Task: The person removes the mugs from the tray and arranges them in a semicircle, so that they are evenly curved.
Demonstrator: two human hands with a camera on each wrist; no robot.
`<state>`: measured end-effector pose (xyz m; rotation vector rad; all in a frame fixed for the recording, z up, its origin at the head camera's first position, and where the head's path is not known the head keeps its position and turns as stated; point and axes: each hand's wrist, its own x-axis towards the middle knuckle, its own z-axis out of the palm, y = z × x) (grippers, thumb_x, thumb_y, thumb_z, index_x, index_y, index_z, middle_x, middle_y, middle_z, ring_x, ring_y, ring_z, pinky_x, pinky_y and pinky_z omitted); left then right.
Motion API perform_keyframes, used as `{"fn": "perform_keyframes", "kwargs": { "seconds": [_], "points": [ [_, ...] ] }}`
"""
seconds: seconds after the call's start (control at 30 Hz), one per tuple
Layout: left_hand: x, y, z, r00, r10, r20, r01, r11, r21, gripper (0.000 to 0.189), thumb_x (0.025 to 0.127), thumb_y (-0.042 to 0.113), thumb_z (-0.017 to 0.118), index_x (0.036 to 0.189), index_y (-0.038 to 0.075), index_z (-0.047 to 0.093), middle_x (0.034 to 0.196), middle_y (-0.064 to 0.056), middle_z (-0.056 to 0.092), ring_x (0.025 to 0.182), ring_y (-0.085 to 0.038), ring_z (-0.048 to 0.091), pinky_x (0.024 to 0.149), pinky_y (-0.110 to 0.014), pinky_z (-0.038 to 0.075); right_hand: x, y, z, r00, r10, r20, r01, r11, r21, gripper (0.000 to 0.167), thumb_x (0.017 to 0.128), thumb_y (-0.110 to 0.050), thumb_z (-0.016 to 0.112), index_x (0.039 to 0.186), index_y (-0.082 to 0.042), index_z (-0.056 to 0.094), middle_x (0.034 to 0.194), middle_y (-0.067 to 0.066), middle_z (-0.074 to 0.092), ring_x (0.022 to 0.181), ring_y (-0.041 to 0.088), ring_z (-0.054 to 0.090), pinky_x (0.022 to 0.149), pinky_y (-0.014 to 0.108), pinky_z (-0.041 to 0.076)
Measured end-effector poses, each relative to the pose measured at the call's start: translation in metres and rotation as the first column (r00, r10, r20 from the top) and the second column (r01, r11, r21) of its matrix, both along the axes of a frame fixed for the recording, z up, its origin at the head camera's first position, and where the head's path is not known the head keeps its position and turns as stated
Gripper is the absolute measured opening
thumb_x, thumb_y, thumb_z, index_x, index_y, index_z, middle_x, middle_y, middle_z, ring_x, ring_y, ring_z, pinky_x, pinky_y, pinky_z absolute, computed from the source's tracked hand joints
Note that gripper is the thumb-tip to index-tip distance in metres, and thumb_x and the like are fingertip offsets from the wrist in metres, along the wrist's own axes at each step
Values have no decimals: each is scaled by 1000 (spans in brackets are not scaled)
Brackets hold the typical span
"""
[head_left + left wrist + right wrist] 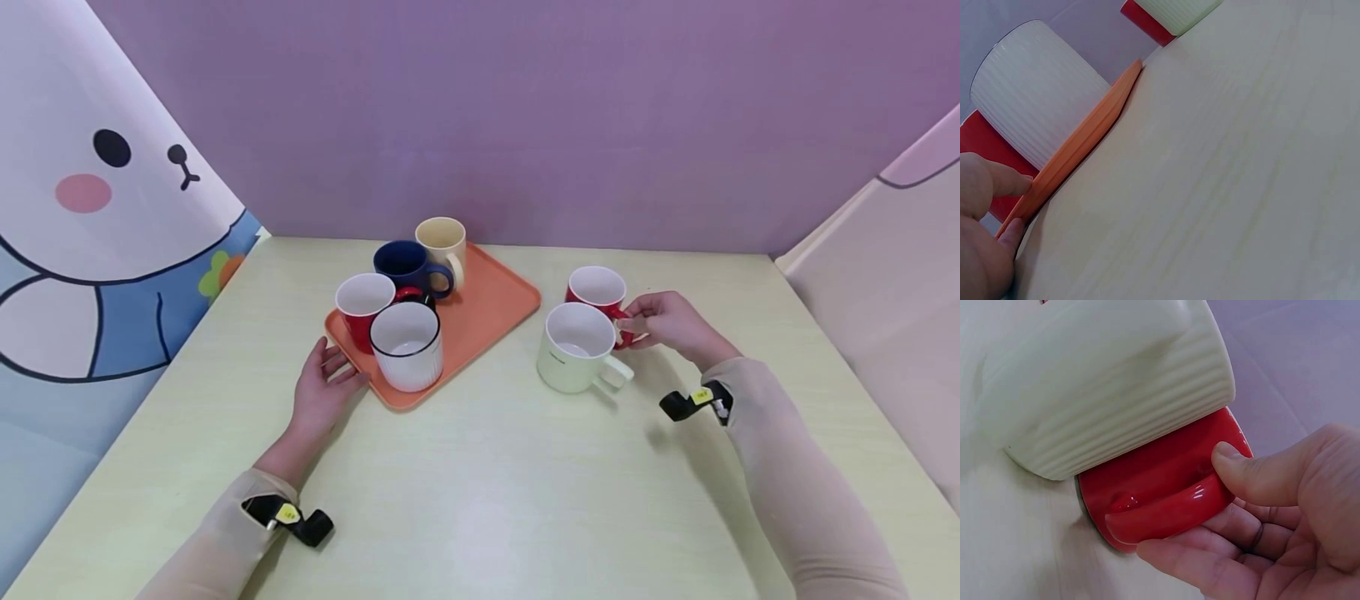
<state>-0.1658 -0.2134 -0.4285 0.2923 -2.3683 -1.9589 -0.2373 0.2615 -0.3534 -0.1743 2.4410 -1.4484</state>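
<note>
Pale sleeves [795, 492], each with a small black camera [307, 527] at the cuff, stretched out over a light table [487, 500]. From where I stood, the left hand [315, 404] had the near left edge of an orange tray [495, 292], its thumb over the rim and a fingertip below, pinching it lightly. Four mugs stood upright on that tray: a white mug [408, 367] with a dark rim at the near corner, a red mug [356, 325] just behind it, then a navy mug [405, 265] and a cream mug [442, 250] at the back. Across to the right, apart from the tray, the right hand [671, 325] held a second red mug [596, 287] by its handle [1160, 515], thumb on one side and fingers curled round the other. That mug was upright, close behind a pale green mug [573, 358]; whether those two touched, I couldn't tell. A purple wall [525, 125] rose behind everything.
</note>
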Motion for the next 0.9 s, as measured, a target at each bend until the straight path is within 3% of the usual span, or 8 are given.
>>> {"fn": "perform_keyframes", "kwargs": {
  "seconds": [0.33,0.9],
  "points": [
    [-1,0,0,1000,2,-3,-2,1000,6,94,92,-6,65,159,5,0,153,-24,30,135,-36,41,103,-26,45,-1,3,-5,999,33,25,-31,997,-68,20,94,0,61,106,16,58,89,7,69,83,24,72,83,46,60],
    [-1,-1,0,999,-3,37,4,1000,-15,93,94,0,65,160,8,-1,155,-22,30,137,-35,40,108,-39,42,-2,12,-9,994,80,69,-70,988,-137,27,95,-2,63,113,17,56,95,6,71,86,23,72,86,48,58]
  ]
}}
